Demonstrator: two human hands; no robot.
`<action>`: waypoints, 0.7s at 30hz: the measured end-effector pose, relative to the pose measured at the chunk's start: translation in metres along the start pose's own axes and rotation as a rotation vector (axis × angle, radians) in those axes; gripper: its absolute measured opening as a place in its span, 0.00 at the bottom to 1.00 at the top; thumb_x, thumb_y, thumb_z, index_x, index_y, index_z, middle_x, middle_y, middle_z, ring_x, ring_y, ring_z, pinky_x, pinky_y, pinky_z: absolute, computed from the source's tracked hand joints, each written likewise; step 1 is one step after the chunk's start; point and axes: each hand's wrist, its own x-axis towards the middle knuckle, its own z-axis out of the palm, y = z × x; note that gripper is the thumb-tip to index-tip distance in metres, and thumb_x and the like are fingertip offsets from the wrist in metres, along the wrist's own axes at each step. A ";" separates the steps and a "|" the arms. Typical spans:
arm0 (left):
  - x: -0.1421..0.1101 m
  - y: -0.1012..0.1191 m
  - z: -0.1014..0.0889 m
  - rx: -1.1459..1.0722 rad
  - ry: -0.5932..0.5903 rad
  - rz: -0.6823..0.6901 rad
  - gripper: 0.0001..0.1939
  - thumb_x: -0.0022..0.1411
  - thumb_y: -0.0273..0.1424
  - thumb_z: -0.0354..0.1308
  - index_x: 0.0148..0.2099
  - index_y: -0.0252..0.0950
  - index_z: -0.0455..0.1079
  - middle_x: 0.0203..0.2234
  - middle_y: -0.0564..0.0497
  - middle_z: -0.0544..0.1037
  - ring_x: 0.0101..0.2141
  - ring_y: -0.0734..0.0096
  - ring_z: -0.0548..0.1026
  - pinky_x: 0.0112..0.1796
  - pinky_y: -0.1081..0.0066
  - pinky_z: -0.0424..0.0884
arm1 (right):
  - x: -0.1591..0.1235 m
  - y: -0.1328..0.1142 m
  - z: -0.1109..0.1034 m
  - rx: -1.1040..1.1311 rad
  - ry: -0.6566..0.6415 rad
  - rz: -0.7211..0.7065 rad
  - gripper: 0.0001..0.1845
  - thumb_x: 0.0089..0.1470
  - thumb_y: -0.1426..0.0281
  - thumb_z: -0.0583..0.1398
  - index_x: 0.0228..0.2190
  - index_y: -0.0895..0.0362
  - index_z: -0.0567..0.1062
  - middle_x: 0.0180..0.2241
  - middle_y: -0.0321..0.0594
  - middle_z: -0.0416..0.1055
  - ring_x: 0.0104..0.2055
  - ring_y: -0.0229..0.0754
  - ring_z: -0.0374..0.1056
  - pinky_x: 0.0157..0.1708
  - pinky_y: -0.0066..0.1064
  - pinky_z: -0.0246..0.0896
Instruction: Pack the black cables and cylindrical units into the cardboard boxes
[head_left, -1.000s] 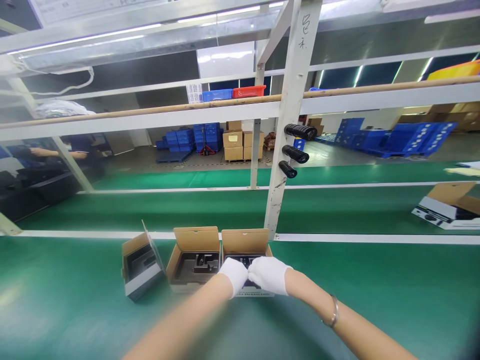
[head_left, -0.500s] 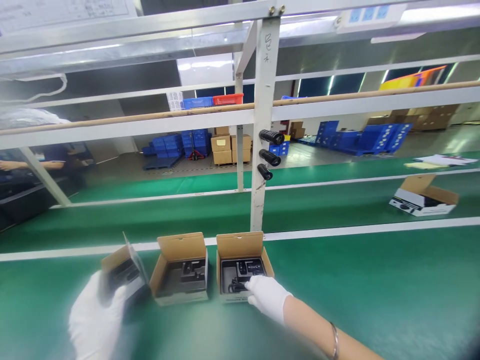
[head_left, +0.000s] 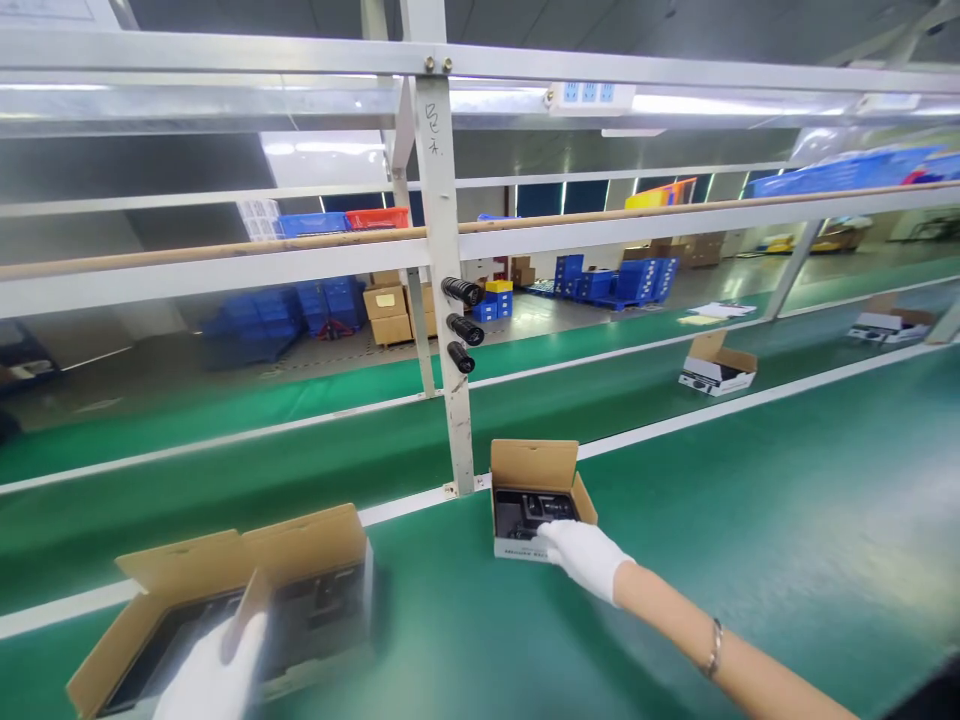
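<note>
- Right of the white post's (head_left: 454, 420) foot, the near carton (head_left: 534, 464) sits open on the green bench (head_left: 427, 620), black parts (head_left: 551, 506) inside; my right hand (head_left: 585, 558) has its fingertips over the front edge, and I can't tell whether they grip anything.
- Left of the post, my blurred left hand (head_left: 217, 665) is at the cardboard between two open boxes (head_left: 307, 540); I can't tell its grasp.
- Up the post, three black cylinders (head_left: 466, 330) stick out.
- Farther right of it, two white cartons (head_left: 718, 379) lie open.
</note>
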 end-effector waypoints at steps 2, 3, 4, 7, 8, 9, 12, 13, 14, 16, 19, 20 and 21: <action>-0.003 0.008 0.005 0.013 -0.062 -0.049 0.28 0.62 0.52 0.40 0.52 0.43 0.69 0.50 0.44 0.76 0.45 0.48 0.77 0.47 0.51 0.71 | 0.021 0.023 -0.009 -0.036 0.005 0.019 0.18 0.56 0.76 0.55 0.47 0.58 0.75 0.45 0.50 0.75 0.47 0.52 0.72 0.46 0.39 0.64; -0.004 0.011 0.009 0.018 -0.095 -0.077 0.30 0.63 0.52 0.37 0.54 0.42 0.68 0.52 0.42 0.74 0.46 0.46 0.76 0.48 0.50 0.69 | 0.037 0.032 -0.015 -0.054 0.002 0.024 0.17 0.56 0.77 0.55 0.46 0.59 0.75 0.44 0.51 0.75 0.47 0.53 0.72 0.46 0.40 0.64; -0.005 0.013 0.012 0.024 -0.115 -0.105 0.31 0.64 0.52 0.35 0.55 0.41 0.67 0.54 0.40 0.72 0.48 0.45 0.75 0.49 0.50 0.68 | 0.054 0.039 -0.021 -0.071 0.000 0.024 0.16 0.56 0.77 0.55 0.46 0.60 0.75 0.44 0.52 0.75 0.47 0.53 0.72 0.46 0.40 0.64; -0.005 0.018 0.022 0.042 -0.107 -0.112 0.33 0.64 0.52 0.32 0.56 0.40 0.66 0.52 0.40 0.72 0.48 0.46 0.74 0.50 0.52 0.67 | 0.114 0.046 -0.041 -0.113 -0.003 0.008 0.14 0.60 0.74 0.56 0.47 0.60 0.73 0.47 0.50 0.73 0.49 0.50 0.70 0.49 0.43 0.63; -0.006 0.020 0.024 0.051 -0.103 -0.095 0.33 0.64 0.51 0.31 0.55 0.39 0.67 0.50 0.39 0.73 0.47 0.47 0.75 0.49 0.53 0.68 | 0.133 0.045 -0.047 -0.123 -0.007 0.001 0.14 0.61 0.71 0.57 0.48 0.60 0.73 0.47 0.48 0.72 0.49 0.48 0.69 0.49 0.43 0.64; -0.007 0.023 0.026 0.064 -0.103 -0.083 0.33 0.65 0.50 0.31 0.55 0.37 0.67 0.46 0.39 0.74 0.45 0.47 0.75 0.47 0.54 0.69 | 0.150 0.042 -0.051 -0.130 -0.013 -0.004 0.14 0.62 0.68 0.58 0.48 0.59 0.72 0.48 0.46 0.71 0.48 0.46 0.69 0.49 0.44 0.65; -0.013 0.032 0.030 0.090 -0.118 -0.067 0.34 0.65 0.48 0.29 0.54 0.36 0.68 0.40 0.39 0.76 0.39 0.48 0.77 0.43 0.54 0.70 | 0.183 0.033 -0.060 -0.143 -0.034 -0.006 0.16 0.61 0.63 0.59 0.48 0.58 0.71 0.48 0.43 0.70 0.46 0.44 0.69 0.46 0.43 0.68; -0.016 0.035 0.031 0.092 -0.128 -0.074 0.34 0.65 0.48 0.29 0.54 0.36 0.68 0.39 0.40 0.76 0.38 0.49 0.77 0.42 0.54 0.71 | 0.188 0.032 -0.061 -0.145 -0.038 -0.005 0.16 0.61 0.63 0.59 0.48 0.58 0.72 0.48 0.44 0.70 0.46 0.44 0.69 0.45 0.43 0.68; -0.017 0.040 0.032 0.094 -0.132 -0.084 0.33 0.65 0.48 0.30 0.54 0.36 0.68 0.39 0.40 0.76 0.36 0.49 0.78 0.41 0.54 0.71 | 0.190 0.031 -0.061 -0.146 -0.038 -0.006 0.16 0.61 0.63 0.59 0.48 0.58 0.72 0.48 0.44 0.70 0.45 0.44 0.69 0.45 0.42 0.68; -0.019 0.050 0.033 0.093 -0.137 -0.098 0.32 0.64 0.49 0.32 0.52 0.36 0.69 0.39 0.40 0.77 0.35 0.48 0.78 0.41 0.52 0.72 | 0.187 0.030 -0.061 -0.146 -0.028 -0.011 0.16 0.61 0.63 0.59 0.48 0.58 0.71 0.48 0.44 0.70 0.45 0.44 0.69 0.45 0.43 0.68; -0.020 0.068 0.036 0.074 -0.157 -0.101 0.32 0.64 0.50 0.35 0.53 0.35 0.69 0.41 0.38 0.78 0.37 0.45 0.78 0.41 0.51 0.72 | 0.170 0.030 -0.061 -0.134 0.028 -0.027 0.17 0.61 0.63 0.58 0.49 0.59 0.71 0.49 0.44 0.70 0.48 0.46 0.68 0.48 0.45 0.66; -0.021 0.073 0.037 0.063 -0.140 -0.085 0.32 0.64 0.50 0.35 0.53 0.35 0.68 0.42 0.37 0.77 0.39 0.45 0.78 0.42 0.51 0.72 | 0.160 0.030 -0.062 -0.127 0.059 -0.036 0.18 0.62 0.63 0.58 0.50 0.59 0.71 0.50 0.45 0.69 0.50 0.47 0.67 0.49 0.46 0.64; -0.022 0.078 0.037 0.048 -0.107 -0.057 0.32 0.65 0.49 0.35 0.54 0.34 0.67 0.44 0.37 0.77 0.41 0.45 0.77 0.42 0.51 0.72 | 0.148 0.031 -0.063 -0.117 0.092 -0.045 0.18 0.62 0.64 0.57 0.51 0.59 0.70 0.52 0.46 0.69 0.52 0.48 0.66 0.52 0.46 0.62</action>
